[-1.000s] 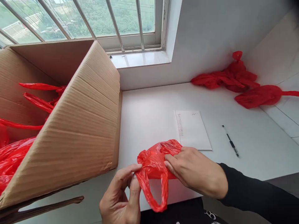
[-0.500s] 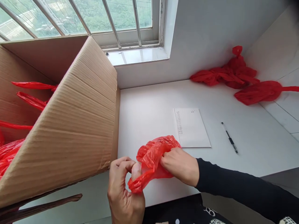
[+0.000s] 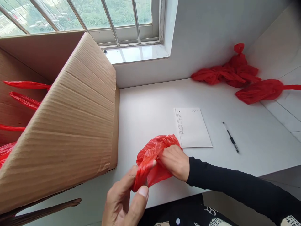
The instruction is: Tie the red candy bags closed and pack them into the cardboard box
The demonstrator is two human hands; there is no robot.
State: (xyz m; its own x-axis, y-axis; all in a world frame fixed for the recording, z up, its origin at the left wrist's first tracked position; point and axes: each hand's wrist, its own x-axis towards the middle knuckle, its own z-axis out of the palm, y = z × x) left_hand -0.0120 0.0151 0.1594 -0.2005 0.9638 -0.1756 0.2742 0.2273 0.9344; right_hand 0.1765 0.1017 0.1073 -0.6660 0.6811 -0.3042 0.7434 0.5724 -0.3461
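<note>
A crinkled red plastic bag (image 3: 150, 150) lies near the front edge of the white table, its mouth toward me. My left hand (image 3: 125, 197) holds the rim at the bag's near left side, with fingers behind the plastic and the thumb in front. Into the mouth reaches my right hand (image 3: 175, 160), its fingers hidden inside the bag. What the bag contains cannot be seen.
On the left stands an open cardboard box (image 3: 77, 125) with several red plastic bags (image 3: 25, 100) inside. A written notepad (image 3: 194, 128) and a pen (image 3: 230, 137) lie to the right. Red bundles (image 3: 235, 70) rest against the back wall, below a barred window.
My right hand has shifted slightly left and deeper into the bag. My left hand has changed its hold, its thumb now lower and its fingers behind the rim.
</note>
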